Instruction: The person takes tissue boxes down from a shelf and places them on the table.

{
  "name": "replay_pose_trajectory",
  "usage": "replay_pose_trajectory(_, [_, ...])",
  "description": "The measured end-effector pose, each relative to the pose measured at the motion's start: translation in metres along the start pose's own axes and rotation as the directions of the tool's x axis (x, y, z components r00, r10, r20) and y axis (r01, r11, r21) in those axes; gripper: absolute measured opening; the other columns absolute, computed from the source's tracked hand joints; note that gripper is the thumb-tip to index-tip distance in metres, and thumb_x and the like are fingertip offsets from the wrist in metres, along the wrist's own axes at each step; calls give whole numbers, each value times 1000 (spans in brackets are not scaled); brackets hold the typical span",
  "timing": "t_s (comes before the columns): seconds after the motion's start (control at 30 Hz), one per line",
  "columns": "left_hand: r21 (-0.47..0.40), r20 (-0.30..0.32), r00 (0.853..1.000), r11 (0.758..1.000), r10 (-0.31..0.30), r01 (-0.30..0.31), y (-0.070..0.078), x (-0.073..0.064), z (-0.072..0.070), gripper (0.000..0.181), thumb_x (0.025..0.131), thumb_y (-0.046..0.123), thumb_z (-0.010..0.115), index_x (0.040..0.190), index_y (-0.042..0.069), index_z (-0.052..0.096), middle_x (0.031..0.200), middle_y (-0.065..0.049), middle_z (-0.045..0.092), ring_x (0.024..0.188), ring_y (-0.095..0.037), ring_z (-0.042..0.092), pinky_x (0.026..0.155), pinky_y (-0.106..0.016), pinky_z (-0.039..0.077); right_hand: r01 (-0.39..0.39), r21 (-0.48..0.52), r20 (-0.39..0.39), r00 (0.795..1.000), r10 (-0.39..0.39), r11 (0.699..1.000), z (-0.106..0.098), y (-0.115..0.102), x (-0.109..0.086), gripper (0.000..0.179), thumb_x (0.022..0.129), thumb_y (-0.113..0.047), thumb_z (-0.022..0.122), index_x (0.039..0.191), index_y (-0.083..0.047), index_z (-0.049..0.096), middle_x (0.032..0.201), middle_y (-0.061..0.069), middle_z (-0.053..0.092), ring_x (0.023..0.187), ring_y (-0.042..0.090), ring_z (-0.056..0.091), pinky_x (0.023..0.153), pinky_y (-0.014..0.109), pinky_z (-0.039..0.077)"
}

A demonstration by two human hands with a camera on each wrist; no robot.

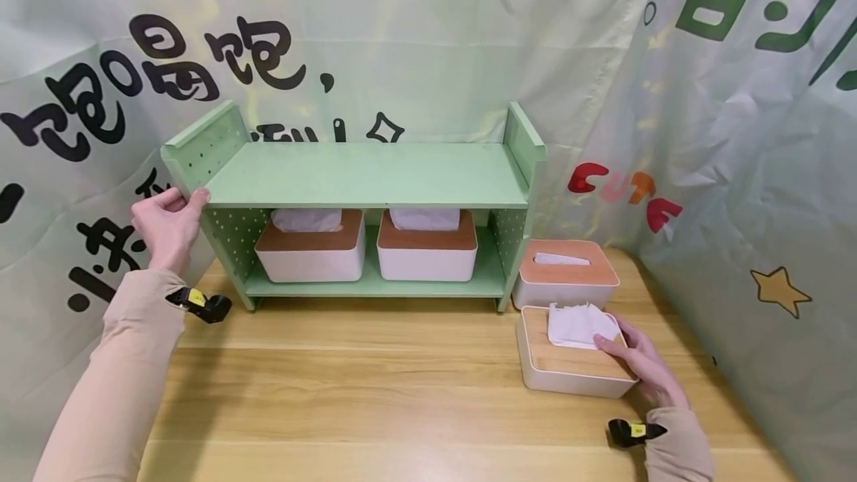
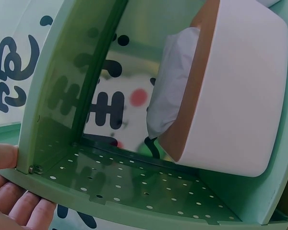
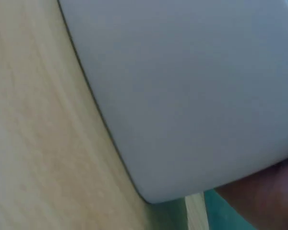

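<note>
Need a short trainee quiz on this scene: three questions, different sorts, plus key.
1. How many tissue boxes stand on the lower board of the green shelf?
2. True or false: the right hand grips the green shelf.
3. Which part of the green shelf does the left hand hold? (a) right side (b) left side (c) lower board

Key: 1. Two. 2. False; it grips a box outside the shelf. 3. (b).

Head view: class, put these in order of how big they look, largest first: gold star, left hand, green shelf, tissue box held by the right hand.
1. Green shelf
2. Tissue box held by the right hand
3. Left hand
4. Gold star, clearly smallest
</note>
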State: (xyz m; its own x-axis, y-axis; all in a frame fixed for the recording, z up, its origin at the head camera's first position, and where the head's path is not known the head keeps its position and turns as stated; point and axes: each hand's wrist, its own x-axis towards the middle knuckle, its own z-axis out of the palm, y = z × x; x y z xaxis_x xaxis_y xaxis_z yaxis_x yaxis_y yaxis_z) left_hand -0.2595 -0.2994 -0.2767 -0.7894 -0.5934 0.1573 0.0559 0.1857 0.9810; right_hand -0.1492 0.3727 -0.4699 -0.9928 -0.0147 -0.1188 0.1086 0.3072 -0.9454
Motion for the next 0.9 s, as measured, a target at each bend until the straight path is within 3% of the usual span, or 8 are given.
replay_pose_trajectory(0.13, [2,0,1000,1000,1,-1,0,-1,1,48,90,19,73,135,5,61,56,34,57,59,14,59,59,-3,47,-11,-13,-11,1000,10,1000,1,0,0,78,104,-26,53,158,7,7,164,30,13,115,-18,31,87,0,31])
replay_pose_trajectory(0.47, [15,-9,1000,1000,17,-17,-1,0,1,47,90,19,73,134,4,61,55,34,57,59,15,59,58,-3,47,-15,-46,-39,999,13,999,1,-1,1,78,105,-31,51,158,7,9,159,30,21,101,-25,35,85,1,34])
replay_pose_trajectory(0.73, [11,-9,1000,1000,7,-7,0,0,1,48,90,19,73,134,4,61,55,34,57,58,15,59,58,-3,47,-48,-49,-36,998,46,998,0,-1,2,81,105,-33,50,159,4,3,165,29,11,124,-9,30,86,-1,31])
replay_pose_trajectory(0.9, [16,-11,1000,1000,6,-6,0,-1,1,48,90,20,73,134,4,61,55,34,57,59,15,58,58,-4,47,-36,-39,-43,998,35,999,0,1,1,79,106,-32,49,159,5,4,164,31,13,112,-19,32,86,-1,31])
